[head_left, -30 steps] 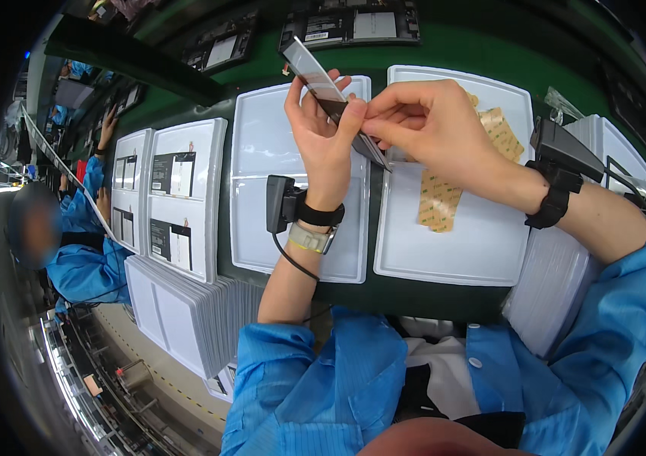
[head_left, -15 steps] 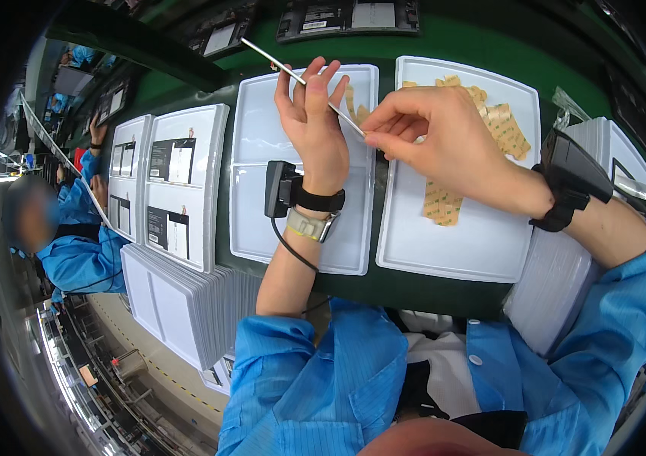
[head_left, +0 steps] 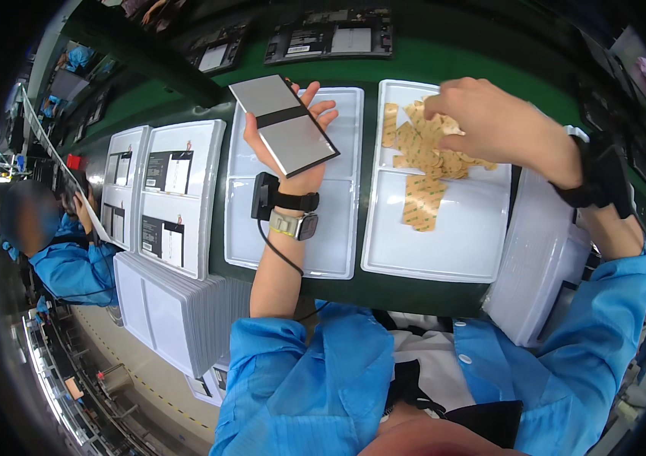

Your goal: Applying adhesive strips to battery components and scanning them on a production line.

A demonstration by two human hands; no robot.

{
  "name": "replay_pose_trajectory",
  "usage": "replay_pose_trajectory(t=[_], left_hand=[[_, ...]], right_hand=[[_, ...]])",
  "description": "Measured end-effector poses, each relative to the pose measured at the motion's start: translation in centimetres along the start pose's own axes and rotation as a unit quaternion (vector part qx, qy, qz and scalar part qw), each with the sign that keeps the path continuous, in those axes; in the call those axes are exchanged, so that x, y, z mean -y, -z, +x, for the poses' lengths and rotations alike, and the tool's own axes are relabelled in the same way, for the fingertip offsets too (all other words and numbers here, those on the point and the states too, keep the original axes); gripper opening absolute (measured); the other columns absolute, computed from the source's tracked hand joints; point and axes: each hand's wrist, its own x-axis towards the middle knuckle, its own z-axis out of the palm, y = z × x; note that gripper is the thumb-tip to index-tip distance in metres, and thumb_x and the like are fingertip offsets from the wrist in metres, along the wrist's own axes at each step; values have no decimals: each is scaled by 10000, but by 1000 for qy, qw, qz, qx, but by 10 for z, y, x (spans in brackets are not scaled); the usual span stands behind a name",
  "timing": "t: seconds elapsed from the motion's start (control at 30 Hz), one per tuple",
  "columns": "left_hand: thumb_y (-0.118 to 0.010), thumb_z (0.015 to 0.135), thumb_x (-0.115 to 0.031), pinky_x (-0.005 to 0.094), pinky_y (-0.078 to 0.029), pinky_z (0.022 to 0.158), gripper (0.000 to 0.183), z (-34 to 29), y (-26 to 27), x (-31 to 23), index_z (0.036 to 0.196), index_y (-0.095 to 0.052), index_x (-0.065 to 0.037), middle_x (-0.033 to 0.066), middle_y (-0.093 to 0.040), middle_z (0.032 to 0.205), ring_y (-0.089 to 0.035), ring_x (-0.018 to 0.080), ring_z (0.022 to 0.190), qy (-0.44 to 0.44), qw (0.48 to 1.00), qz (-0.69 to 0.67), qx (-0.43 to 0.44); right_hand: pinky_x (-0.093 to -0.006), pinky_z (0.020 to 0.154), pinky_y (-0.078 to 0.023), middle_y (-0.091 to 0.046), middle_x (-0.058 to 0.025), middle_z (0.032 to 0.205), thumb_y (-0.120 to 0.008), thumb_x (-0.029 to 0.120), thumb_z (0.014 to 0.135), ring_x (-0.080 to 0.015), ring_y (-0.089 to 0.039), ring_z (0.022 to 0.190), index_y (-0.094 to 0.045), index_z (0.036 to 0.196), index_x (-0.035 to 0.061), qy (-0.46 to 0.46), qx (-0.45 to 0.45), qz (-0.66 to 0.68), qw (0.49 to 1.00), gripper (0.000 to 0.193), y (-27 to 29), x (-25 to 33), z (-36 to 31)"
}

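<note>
My left hand (head_left: 306, 179) supports a flat, grey battery pack (head_left: 296, 143) with a black band across its middle and dark edges. Its thumb lies at the near left side and the fingers reach out behind the far right edge. My right hand (head_left: 494, 125) is over the right white tray (head_left: 429, 254), thumb and forefinger apart, close above a heap of tan adhesive backing strips (head_left: 418, 148) with green marks. A separate tan piece (head_left: 422, 201) lies nearer me. Below the left hand sits another white tray (head_left: 330, 232).
At left, white trays (head_left: 173, 201) hold black-and-white battery packs. A stack of trays (head_left: 163, 304) stands below them, another (head_left: 532, 251) at right. Opened device housings (head_left: 330, 34) line the far side. A co-worker in blue (head_left: 72, 262) sits at left.
The battery pack has turned from edge-on to showing its broad grey face. My right hand has left its edge and moved right, over the tan strips. The co-worker's hands have moved nearer their body.
</note>
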Motion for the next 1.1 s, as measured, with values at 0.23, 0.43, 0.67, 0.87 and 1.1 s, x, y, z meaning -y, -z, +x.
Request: replay_pose_trajectory(t=[0.23,0.43,0.67,0.87,1.1], left_hand=[[-375,925,-700,417,-486,781,890,-4,8,-5,1403,-498,40,268,-577,1339,-599,325,865,21,1000,14,16],[-345,954,-691,335,-471,743,930,-10,-8,-14,1512,-426,48,243,-562,1400,-556,261,857,21,996,81,28],[-302,974,-655,385,-519,656,875,-4,-19,-17,1500,-433,32,216,-559,1420,-643,299,801,-31,989,136,45],[-316,976,-652,339,-528,582,873,-2,-33,-34,1523,-412,21,246,-575,1378,-652,271,747,-16,979,201,34],[-337,960,-666,326,-556,596,894,3,-40,-56,1549,-392,4,279,-579,1368,-652,237,778,9,946,305,111]], right_hand=[[-293,760,-555,-752,-98,946,-621,299,1019,-144,-687,832,-709,1165,-8,-330,256,86,905,352,156,-67,-12],[-347,676,-591,-741,-85,887,-738,361,923,-187,-717,784,-696,1182,47,-527,50,124,840,410,94,-346,-143],[-439,976,-523,-714,-214,1164,-743,523,880,-331,-675,1103,-679,1274,48,-515,115,-82,846,621,-7,-466,-334],[-440,979,-506,-695,-235,1256,-860,643,703,-340,-663,1159,-636,1329,-18,-671,164,-57,721,937,-22,-476,-357],[-411,905,-505,-654,-244,1298,-901,689,607,-322,-662,1109,-578,1359,-39,-680,152,-53,715,1096,-8,-430,-308]])
